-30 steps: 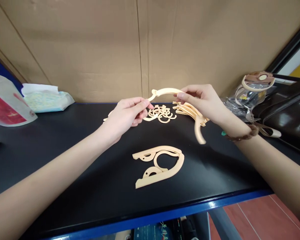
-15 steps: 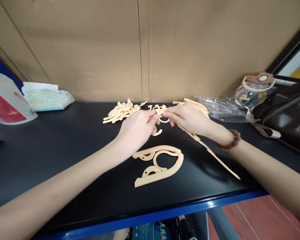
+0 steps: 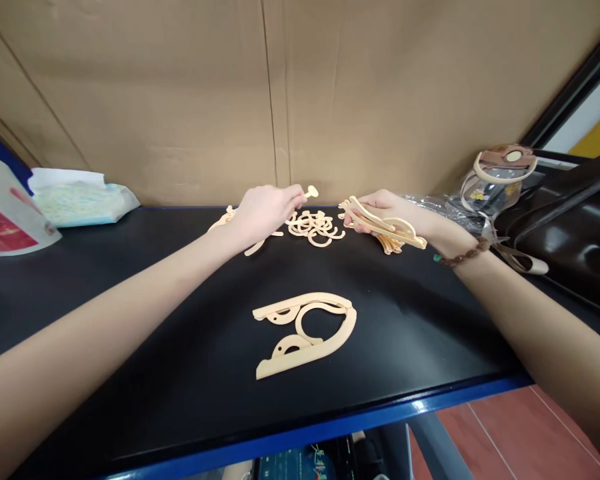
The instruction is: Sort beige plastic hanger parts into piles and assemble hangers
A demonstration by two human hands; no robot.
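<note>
Beige folding clothes hangers and their loose parts lie on a black table. My left hand (image 3: 269, 210) is raised near the back of the table, its fingers pinched on a small hook piece (image 3: 311, 192) whose knobbed end sticks out. A hanger (image 3: 387, 229) with curved arms is in my right hand (image 3: 384, 205), fingers wrapped round it. One folded hanger (image 3: 300, 357) lies flat in front of me. Between my hands, at the back, rests a heap of curved hooks (image 3: 320, 243). Another pile of hanger parts (image 3: 227, 217) is partly hidden behind my left hand.
More hanger pieces (image 3: 391, 246) lie below my right hand. At the right are clear plastic wrapping (image 3: 443, 210), a transparent cup (image 3: 497, 187) and a black bag (image 3: 565, 220). A tissue pack (image 3: 83, 203) and a white-and-red bag (image 3: 13, 207) stand at the left.
My hands have moved apart. The left one has risen with a hook piece in its fingers. My right hand has turned, and the hanger in it no longer trails toward the table's front edge.
</note>
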